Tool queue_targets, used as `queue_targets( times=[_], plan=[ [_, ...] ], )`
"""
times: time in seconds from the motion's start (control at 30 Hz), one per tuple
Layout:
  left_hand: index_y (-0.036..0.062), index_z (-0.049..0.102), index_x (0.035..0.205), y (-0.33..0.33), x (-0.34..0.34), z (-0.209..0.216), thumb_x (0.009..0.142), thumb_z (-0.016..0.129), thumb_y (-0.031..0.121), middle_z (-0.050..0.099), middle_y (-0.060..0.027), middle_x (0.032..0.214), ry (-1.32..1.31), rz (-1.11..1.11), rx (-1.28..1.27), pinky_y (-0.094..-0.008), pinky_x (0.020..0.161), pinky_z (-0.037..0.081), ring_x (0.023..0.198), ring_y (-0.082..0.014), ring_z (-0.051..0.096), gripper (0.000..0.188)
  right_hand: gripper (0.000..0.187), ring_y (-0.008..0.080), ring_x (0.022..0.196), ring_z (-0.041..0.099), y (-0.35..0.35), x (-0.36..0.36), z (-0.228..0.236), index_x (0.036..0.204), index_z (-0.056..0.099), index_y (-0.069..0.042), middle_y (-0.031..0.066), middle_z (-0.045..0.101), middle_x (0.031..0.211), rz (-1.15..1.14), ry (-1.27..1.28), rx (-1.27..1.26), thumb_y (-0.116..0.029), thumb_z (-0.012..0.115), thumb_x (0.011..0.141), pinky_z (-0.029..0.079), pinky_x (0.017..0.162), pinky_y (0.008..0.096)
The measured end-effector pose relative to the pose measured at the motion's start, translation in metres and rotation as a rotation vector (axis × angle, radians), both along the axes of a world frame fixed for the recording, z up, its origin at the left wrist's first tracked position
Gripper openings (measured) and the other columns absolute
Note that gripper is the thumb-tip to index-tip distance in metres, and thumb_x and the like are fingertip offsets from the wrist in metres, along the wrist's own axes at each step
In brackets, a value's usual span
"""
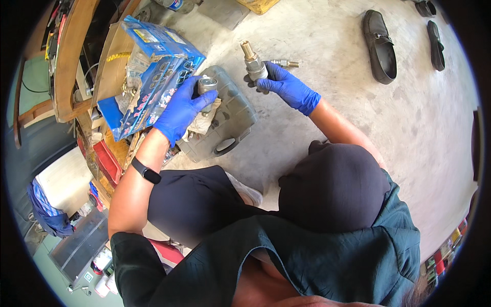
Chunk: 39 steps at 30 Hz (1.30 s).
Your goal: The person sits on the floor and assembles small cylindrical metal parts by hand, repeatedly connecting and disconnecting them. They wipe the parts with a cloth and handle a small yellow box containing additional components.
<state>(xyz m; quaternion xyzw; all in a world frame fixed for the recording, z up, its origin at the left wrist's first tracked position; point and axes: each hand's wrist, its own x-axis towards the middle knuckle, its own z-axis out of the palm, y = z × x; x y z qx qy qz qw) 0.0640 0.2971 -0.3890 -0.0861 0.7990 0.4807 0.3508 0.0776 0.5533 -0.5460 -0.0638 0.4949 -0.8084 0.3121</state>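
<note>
My left hand, in a blue glove, is closed round a short, hollow metal cylinder with its open end up. It is over a grey plastic case, next to a crumpled pale wrapper. Farther right, my gloved right hand grips a silver metal fitting with a brass-coloured narrow end pointing up and away. A second, slimmer metal fitting shows just beyond that hand; whether it is held or lies on the floor I cannot tell. Dark stains mark the right glove's fingertips.
An open, torn blue cardboard box holding small parts stands left of the case. Wooden furniture rises at the far left. Dark loafers lie on the concrete floor at the far right. My bent knees are close below the hands.
</note>
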Motion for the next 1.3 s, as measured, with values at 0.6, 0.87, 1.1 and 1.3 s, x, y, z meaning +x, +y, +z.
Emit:
queue_targets(
  times=[0.6, 0.87, 1.1, 1.3],
  plan=[
    [0.0058, 0.056, 0.117, 0.078, -0.033, -0.123, 0.080, 0.079, 0.020, 0.068, -0.0178, 0.103, 0.230, -0.669, -0.262, -0.0411, 0.086, 0.052, 0.097, -0.0344, 0.067, 0.046, 0.065, 0.0170, 0.123, 0.053, 0.053, 0.016, 0.029, 0.145, 0.043, -0.001, 0.0080, 0.056, 0.135, -0.082, -0.030, -0.143, -0.021, 0.074, 0.092, 0.043, 0.107, 0.0318],
    [0.0047, 0.059, 0.124, 0.092, -0.014, -0.151, 0.089, 0.071, 0.018, 0.069, -0.0131, 0.100, 0.181, -0.400, -0.357, -0.0350, 0.081, 0.054, 0.093, -0.0241, 0.068, 0.040, 0.064, 0.0162, 0.114, 0.057, 0.065, 0.018, 0.030, 0.145, 0.045, -0.005, 0.0076, 0.060, 0.129, -0.147, -0.073, -0.024, -0.026, 0.074, 0.092, 0.051, 0.094, 0.0323],
    [0.0049, 0.061, 0.123, 0.117, -0.005, -0.031, 0.097, 0.068, 0.022, 0.068, -0.0046, 0.106, -0.025, 0.210, 0.194, -0.0285, 0.080, 0.054, 0.095, -0.0147, 0.065, 0.032, 0.058, 0.0283, 0.108, 0.064, 0.031, 0.016, 0.032, 0.137, 0.053, -0.009, 0.0157, 0.063, 0.124, -0.363, 0.411, 0.498, -0.019, 0.076, 0.086, 0.052, 0.091, 0.0382],
    [0.0025, 0.063, 0.116, 0.092, -0.002, -0.012, 0.092, 0.072, 0.008, 0.068, -0.0067, 0.105, 0.108, 0.225, 0.144, -0.0270, 0.079, 0.056, 0.088, -0.0139, 0.067, 0.026, 0.054, 0.0293, 0.098, 0.068, 0.011, 0.022, 0.047, 0.132, 0.057, -0.007, 0.0155, 0.067, 0.113, -0.378, 0.425, 0.481, -0.015, 0.078, 0.083, 0.054, 0.086, 0.0369]
  ],
)
